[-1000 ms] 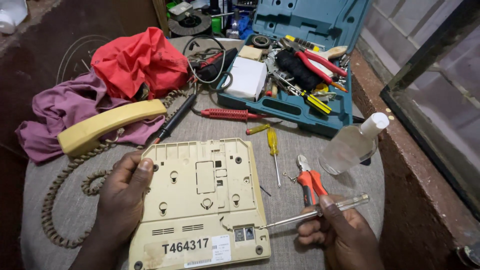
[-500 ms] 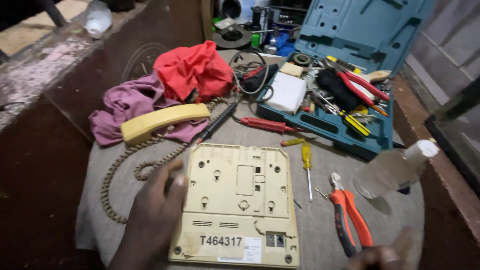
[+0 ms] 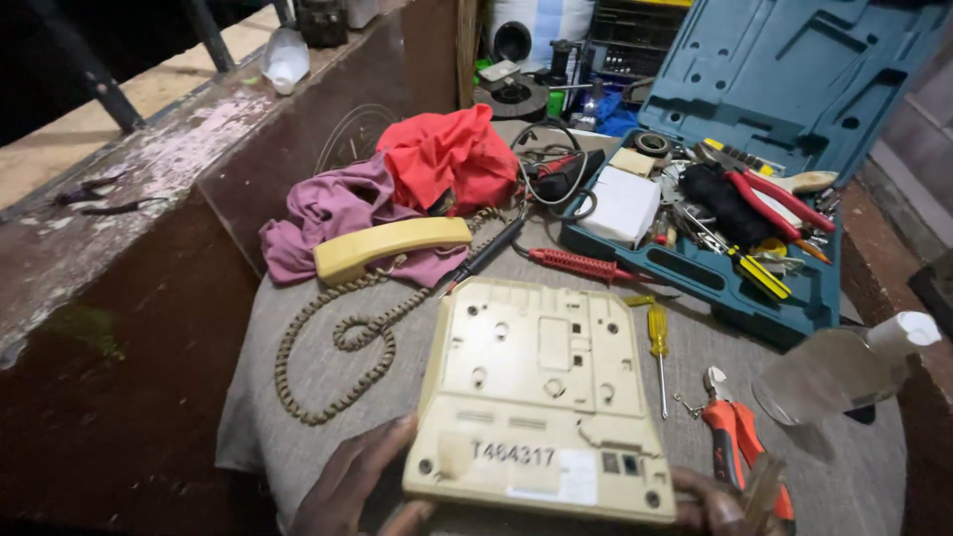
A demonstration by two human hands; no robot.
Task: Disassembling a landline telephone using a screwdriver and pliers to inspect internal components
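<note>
The phone base (image 3: 541, 397) is lying upside down at the near edge of the cloth-covered bench (image 3: 298, 397), its cream underside facing up. The left hand (image 3: 352, 486) is gripping the base's near left corner, fingers spread under and beside it, so the grip is grasping the base. The right hand (image 3: 710, 506) is showing only partly at the bottom edge, touching the base's near right corner with a clear-handled tool (image 3: 759, 486) rising from it; whether that grip is clenched cannot be told. The handset (image 3: 392, 248) is lying apart from the base, resting on a purple cloth (image 3: 328, 213), and its coiled cord (image 3: 328, 352) is looping across the bench to the base's left. A red cloth (image 3: 447, 154) is sitting just behind the handset. A yellow screwdriver (image 3: 658, 342) is lying just beside the base's right edge, and orange pliers (image 3: 735, 437) are lying near it. A red screwdriver (image 3: 581, 265) is lying just beyond the base's far edge. A clear bottle (image 3: 844, 372) is lying tilted at the right. An open blue toolcase (image 3: 794, 288) full of tools is sitting behind.
</note>
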